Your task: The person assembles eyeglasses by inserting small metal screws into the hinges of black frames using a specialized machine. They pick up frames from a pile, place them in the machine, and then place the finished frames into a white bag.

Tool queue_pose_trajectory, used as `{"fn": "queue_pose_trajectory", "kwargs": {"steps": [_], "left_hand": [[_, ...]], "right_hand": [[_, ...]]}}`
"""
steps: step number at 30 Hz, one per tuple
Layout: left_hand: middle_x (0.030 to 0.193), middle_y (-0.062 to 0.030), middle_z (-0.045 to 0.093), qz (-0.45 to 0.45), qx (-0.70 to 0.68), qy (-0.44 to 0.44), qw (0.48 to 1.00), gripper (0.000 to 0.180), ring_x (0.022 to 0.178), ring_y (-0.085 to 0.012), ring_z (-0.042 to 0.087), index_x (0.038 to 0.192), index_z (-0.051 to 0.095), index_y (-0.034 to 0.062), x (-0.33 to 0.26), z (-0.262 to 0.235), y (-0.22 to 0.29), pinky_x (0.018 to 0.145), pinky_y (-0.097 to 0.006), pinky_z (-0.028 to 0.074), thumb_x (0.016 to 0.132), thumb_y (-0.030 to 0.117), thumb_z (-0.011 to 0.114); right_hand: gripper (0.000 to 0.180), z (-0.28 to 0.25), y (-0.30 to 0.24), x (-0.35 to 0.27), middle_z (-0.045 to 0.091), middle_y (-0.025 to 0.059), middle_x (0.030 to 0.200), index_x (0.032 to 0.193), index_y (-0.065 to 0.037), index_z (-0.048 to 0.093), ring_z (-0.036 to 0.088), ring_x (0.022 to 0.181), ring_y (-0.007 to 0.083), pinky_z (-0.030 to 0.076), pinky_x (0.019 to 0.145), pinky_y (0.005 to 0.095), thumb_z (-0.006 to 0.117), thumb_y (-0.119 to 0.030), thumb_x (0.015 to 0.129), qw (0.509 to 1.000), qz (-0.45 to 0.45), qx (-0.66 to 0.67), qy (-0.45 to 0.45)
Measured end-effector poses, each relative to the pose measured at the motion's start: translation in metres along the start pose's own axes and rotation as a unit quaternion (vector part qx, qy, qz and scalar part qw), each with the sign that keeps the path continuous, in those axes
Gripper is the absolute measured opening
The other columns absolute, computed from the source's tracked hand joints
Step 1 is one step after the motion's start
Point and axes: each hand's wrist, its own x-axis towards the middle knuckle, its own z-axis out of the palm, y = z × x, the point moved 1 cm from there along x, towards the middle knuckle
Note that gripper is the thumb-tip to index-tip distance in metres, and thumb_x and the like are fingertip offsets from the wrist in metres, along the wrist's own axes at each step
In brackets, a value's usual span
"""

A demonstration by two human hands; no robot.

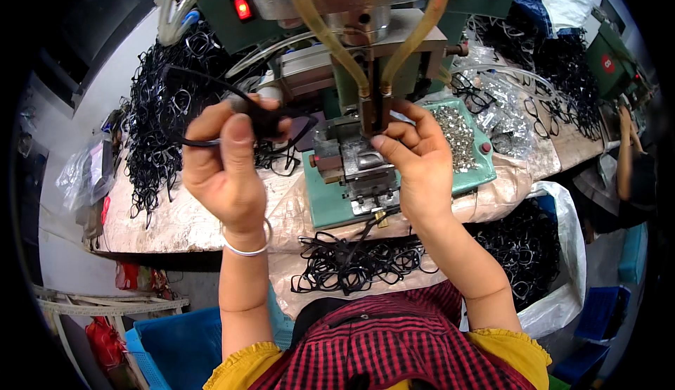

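My left hand (228, 165), with a silver bangle on the wrist, grips a black eyeglass frame (266, 121) left of the machine. Its dark arms stick out past my fingers. My right hand (425, 154) is at the machine's working head, thumb and fingers pinched together beside the lower end of the upright metal tool (375, 112). Whatever lies between those fingertips is hidden. Just below them is a metal fixture (367, 165) on a green base (325, 211). Small shiny metal pieces (455, 137) fill the tray part of the base, right of my right hand.
Two yellowish hoses (330, 35) run down to the tool. Piles of black frames lie at left (158, 123) and on the cloth near my lap (358, 260). A white sack (573, 249) of frames hangs at right. Another person's arm (624, 151) shows far right, beside a green machine.
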Motion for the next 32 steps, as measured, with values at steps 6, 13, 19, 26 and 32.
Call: {"fn": "queue_pose_trajectory", "kwargs": {"steps": [6,13,19,26,32], "left_hand": [[0.096,-0.0105,0.075,0.147,0.171,-0.226,0.948,0.009,0.076,-0.0188,0.067,0.089,0.069,0.0069,-0.035,-0.003,0.004,0.063,-0.032,0.042,0.085,0.014,0.07],[0.105,-0.0051,0.073,0.228,0.207,-0.36,0.881,0.02,0.072,-0.0226,0.061,0.093,0.073,0.0108,-0.055,0.024,-0.017,0.082,-0.044,0.053,0.074,0.016,0.078],[0.105,-0.0053,0.073,0.203,0.18,-0.374,0.887,0.022,0.064,-0.021,0.055,0.094,0.074,0.0097,-0.049,0.022,-0.017,0.08,-0.042,0.052,0.073,0.018,0.078],[0.117,-0.0048,0.068,0.17,0.176,-0.31,0.919,0.03,0.069,-0.0237,0.053,0.104,0.07,0.0096,-0.076,0.016,-0.021,0.102,-0.048,0.046,0.074,0.011,0.073],[0.12,-0.0099,0.068,0.172,0.444,-0.201,0.856,0.025,0.105,-0.0314,0.066,0.11,0.068,0.0074,-0.131,-0.059,0.012,0.103,-0.047,0.045,0.086,0.015,0.071]], "right_hand": [[0.029,-0.066,-0.021,-0.004,0.065,0.0159,0.121,0.109,-0.005,0.07,0.058,0.12,0.0292,0.044,0.103,0.0403,0.068,-0.01,0.08,0.875,-0.189,-0.442,-0.058],[0.013,-0.153,0.014,0.028,0.064,0.0162,0.119,0.089,-0.007,0.07,0.054,0.12,0.0361,0.043,0.1,0.0442,0.072,-0.014,0.078,0.696,-0.23,-0.677,0.069],[0.01,-0.149,0.021,0.033,0.065,0.0116,0.113,0.086,-0.01,0.07,0.058,0.111,0.0335,0.045,0.095,0.0432,0.072,-0.016,0.078,0.744,-0.202,-0.63,0.087],[0.024,-0.138,0.031,0.076,0.061,0.0151,0.124,0.098,-0.005,0.064,0.054,0.121,0.0358,0.049,0.088,0.0434,0.063,-0.001,0.075,0.571,-0.319,-0.748,-0.108],[0.023,-0.186,0.02,0.03,0.071,0.0085,0.107,0.116,-0.007,0.069,0.065,0.098,0.0188,0.051,0.093,0.0338,0.057,-0.006,0.097,0.946,-0.113,-0.254,0.165]]}}
